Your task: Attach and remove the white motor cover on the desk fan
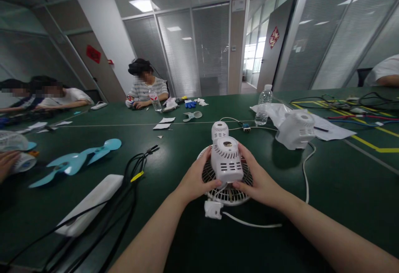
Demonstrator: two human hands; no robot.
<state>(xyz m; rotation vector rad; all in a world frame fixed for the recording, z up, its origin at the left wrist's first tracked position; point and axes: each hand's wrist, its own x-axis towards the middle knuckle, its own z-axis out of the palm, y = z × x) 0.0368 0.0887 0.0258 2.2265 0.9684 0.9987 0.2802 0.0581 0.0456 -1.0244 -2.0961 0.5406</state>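
Observation:
A white plastic fan motor housing with vent slots stands in front of me, gripped from both sides. My left hand wraps its left side, thumb at the lower front edge. My right hand presses the right side in the same way. Under the housing lies a round fan grille, partly hidden by it and my hands. Just behind is a smaller white vented part. A small white block with a white cable lies at the grille's near edge.
Left are blue fan blades, a white power strip and black cables. Right stand another white housing and a water bottle. A co-worker sits across; another person's hand holds a fan at far left.

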